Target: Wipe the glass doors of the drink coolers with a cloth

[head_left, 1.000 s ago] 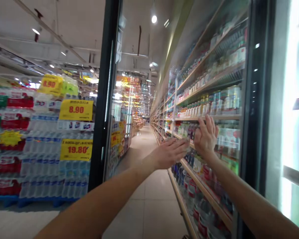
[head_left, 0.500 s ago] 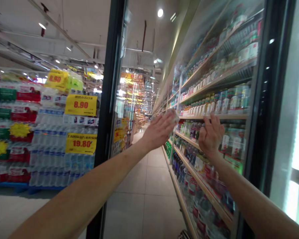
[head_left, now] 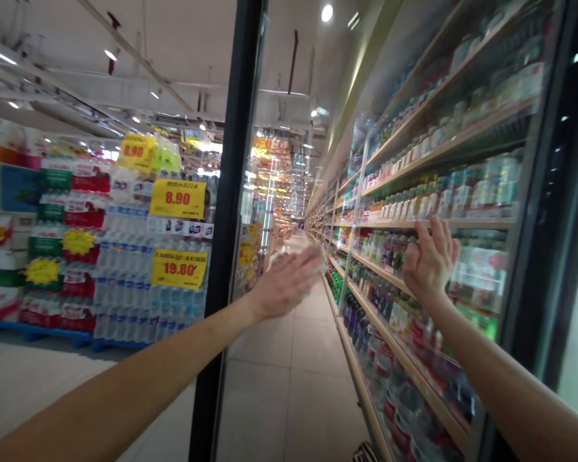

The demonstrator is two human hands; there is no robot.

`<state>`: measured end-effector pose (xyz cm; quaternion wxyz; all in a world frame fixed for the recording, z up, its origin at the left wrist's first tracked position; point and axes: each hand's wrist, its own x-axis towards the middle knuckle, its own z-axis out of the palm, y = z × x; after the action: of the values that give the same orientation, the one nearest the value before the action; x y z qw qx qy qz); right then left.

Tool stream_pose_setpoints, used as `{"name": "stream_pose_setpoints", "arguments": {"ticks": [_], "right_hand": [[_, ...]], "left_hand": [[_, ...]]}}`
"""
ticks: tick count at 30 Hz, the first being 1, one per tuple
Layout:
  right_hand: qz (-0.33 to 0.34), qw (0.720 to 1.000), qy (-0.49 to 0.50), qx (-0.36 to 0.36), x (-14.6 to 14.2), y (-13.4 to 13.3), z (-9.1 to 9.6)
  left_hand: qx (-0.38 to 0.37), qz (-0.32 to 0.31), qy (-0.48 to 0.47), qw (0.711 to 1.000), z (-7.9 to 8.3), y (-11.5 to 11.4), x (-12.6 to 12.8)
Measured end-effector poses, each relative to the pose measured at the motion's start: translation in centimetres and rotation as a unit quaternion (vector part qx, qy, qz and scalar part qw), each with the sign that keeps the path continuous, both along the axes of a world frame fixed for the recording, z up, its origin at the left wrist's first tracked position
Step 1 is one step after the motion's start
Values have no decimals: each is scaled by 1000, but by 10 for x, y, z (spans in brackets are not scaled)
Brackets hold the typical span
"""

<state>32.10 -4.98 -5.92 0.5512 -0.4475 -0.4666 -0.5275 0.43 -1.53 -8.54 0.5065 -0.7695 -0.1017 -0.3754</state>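
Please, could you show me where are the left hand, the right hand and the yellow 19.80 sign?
Left hand [head_left: 287, 282]: head view, on the back of the blurred hand.
Right hand [head_left: 431, 264]: head view, on the middle of the hand.
Yellow 19.80 sign [head_left: 178, 269]: head view, on the red digits.

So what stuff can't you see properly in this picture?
In the head view:
- What's under the left hand: covered by it, and blurred.
- Tiny print on the yellow 8.90 sign: too small.
- Striped thing low down: cut off by the bottom edge.
- Words on the shelf bottles: blurred.
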Motion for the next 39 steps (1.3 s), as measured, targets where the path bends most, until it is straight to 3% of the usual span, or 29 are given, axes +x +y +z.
{"name": "stream_pose_setpoints", "arguments": {"ticks": [2, 6, 7, 11, 12, 16, 17, 21, 22, 26, 28, 30, 32, 37, 39], "right_hand": [[-1, 1000, -7, 6, 0, 0, 0], [-5, 1000, -10, 16, 0, 0, 1], [-4, 1000, -8, 15, 0, 0, 1], [4, 1000, -1, 1, -2, -1, 0], [3, 1000, 1, 1, -2, -1, 0], [-4, 1000, 2, -1, 0, -1, 0], [-8, 1000, 2, -2, 1, -1, 1], [-22, 1000, 11, -18, 0, -2, 1], [-24, 999, 14, -23, 0, -3, 1], [-21, 999, 17, -28, -2, -3, 1], [-19, 999, 17, -28, -2, -4, 1], [-18, 999, 16, -27, -2, -4, 1], [-19, 999, 19, -34, -2, -5, 2], [-23, 998, 34, -51, -3, -6, 2], [-20, 998, 34, -51, -3, -6, 3]], "left_hand": [[10, 3, 49, 999, -8, 1, -8], [-41, 31, -173, 984, -11, 2, -15], [-39, 26, -178, 983, -13, 2, -14], [17, -11, 60, 998, -26, -1, -9], [18, -12, 74, 997, -26, -2, -9], [-42, 20, -145, 988, -15, 0, -8], [-48, 24, -160, 986, -13, 0, -7], [-6, -4, 59, 998, -13, -1, -4], [0, -6, 74, 997, -12, -1, -5], [-50, 28, -136, 989, -7, 0, -6], [-46, 21, -102, 993, -11, -1, -3], [-15, 2, 45, 999, -16, -2, -1], [-2, -2, 115, 993, -17, -3, -2], [-64, 29, -106, 992, -5, -2, -4], [-68, 20, -59, 996, -15, -5, 2]]}}
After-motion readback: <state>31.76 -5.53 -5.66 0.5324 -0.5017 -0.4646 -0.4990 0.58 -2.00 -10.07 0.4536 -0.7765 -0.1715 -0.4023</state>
